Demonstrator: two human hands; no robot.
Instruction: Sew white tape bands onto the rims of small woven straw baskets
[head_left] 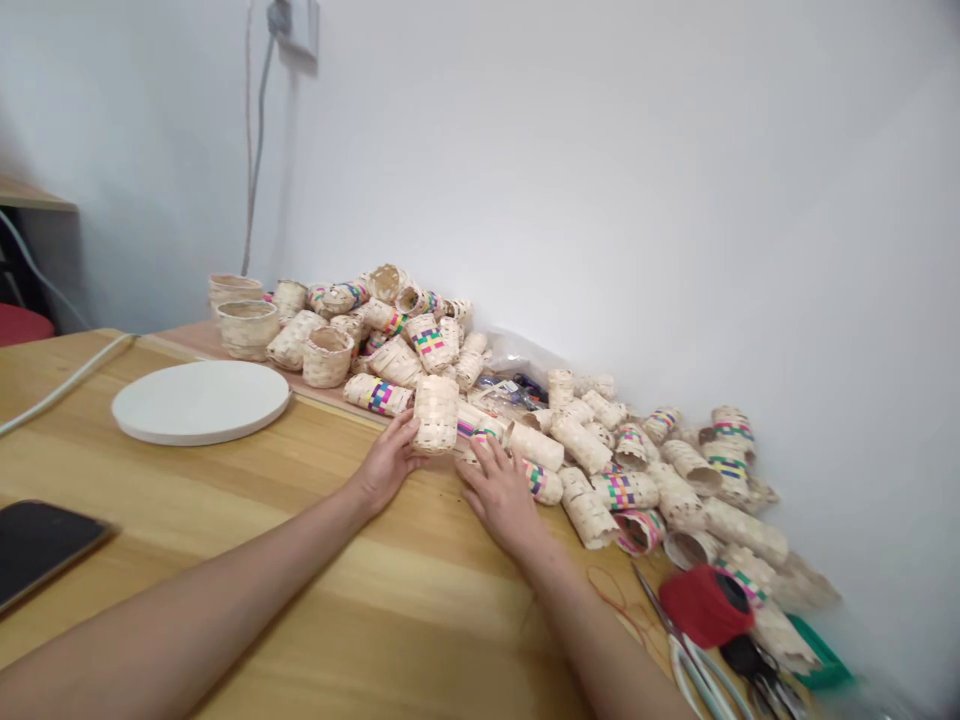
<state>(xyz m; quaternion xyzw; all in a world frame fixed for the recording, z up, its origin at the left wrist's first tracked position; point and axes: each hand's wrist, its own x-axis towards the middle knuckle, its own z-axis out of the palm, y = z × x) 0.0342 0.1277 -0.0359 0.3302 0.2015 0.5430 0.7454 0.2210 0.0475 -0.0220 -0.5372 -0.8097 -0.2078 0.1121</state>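
Note:
My left hand [386, 465] is closed on the lower left side of a small woven bamboo basket [436, 413], plain and pale, upright at the edge of the pile. To its right, my right hand [501, 488] reaches in with fingers stretched out. Its fingertips lie over a woven tube with a coloured band, which they partly hide. Beside that hand are a plain woven tube [537, 446] and a banded one [543, 482], both on their sides. Whether the right fingers touch these cannot be made out.
Several more woven baskets [328, 357] lie heaped along the wall. A white round disc [201, 402] and a dark phone-like slab [46, 545] are on the left. Scissors [686, 650], red thread [705, 606] and a green tray [821, 655] are at the right.

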